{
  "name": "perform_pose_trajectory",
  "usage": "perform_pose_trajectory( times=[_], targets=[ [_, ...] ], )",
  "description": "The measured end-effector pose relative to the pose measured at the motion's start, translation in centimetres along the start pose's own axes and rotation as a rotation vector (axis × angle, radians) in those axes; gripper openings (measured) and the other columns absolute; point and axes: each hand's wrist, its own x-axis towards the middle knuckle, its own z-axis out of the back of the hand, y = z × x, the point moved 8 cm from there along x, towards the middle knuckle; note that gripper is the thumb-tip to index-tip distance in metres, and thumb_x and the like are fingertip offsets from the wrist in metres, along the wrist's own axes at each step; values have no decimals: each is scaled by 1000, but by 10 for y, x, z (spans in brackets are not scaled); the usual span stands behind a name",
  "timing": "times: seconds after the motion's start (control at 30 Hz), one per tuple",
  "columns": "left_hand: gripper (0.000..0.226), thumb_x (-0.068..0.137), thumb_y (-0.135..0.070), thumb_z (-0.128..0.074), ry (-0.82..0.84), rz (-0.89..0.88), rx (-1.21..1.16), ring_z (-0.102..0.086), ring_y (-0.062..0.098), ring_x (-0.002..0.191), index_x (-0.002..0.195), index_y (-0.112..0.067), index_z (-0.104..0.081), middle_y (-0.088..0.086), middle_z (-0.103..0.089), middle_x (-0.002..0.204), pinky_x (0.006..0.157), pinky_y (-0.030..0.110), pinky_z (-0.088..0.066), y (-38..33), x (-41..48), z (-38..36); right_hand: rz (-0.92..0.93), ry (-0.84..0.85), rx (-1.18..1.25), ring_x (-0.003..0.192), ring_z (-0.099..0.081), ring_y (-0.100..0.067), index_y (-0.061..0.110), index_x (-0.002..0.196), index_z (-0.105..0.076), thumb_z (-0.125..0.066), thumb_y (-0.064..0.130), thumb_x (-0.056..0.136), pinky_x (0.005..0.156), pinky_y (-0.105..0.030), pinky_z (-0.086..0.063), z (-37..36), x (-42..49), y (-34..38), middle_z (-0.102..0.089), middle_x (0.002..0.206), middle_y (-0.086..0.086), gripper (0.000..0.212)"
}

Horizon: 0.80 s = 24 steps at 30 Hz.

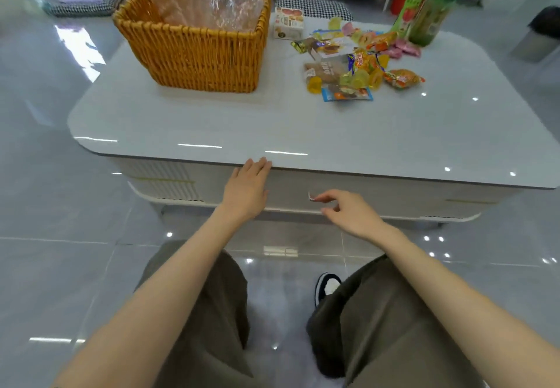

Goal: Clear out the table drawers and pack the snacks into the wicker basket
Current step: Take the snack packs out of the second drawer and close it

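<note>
right fingers (328, 195) curl just beside the drawer handle (310, 196).

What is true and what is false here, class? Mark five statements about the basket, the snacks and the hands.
1. The wicker basket stands on the table. True.
2. The snack pile lies inside the basket. False: it lies on the tabletop, right of the basket.
3. The left hand touches the table's front edge. True.
4. The right hand holds a bottle. False: it holds no bottle; the two green bottles stand at the table's far side.
5. The drawer is pulled wide open. False: the drawer front looks shut.
</note>
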Motion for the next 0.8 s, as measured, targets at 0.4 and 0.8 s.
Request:
perform_pose_trajectory(
  times=[0.4,0.8],
  targets=[
    [76,78,-19,-75,-259,-74,228,-45,43,127,144,-8,-40,16,-48,141,107,55,-32,4,6,-24,-70,79,-180,134,-38,-30,23,150,-25,-53,20,93,107,-41,-38,-67,67,-73,-31,152,-7,64],
    [73,95,-54,-24,-125,-11,319,-9,34,147,153,-10,-10,9,-6,161,115,57,-5,-3,-8,-34,43,203,-338,127,-47,-23,21,148,-30,-51,23,94,101,-37,-44,-89,28,-64,-38,149,-1,58]
  ],
)
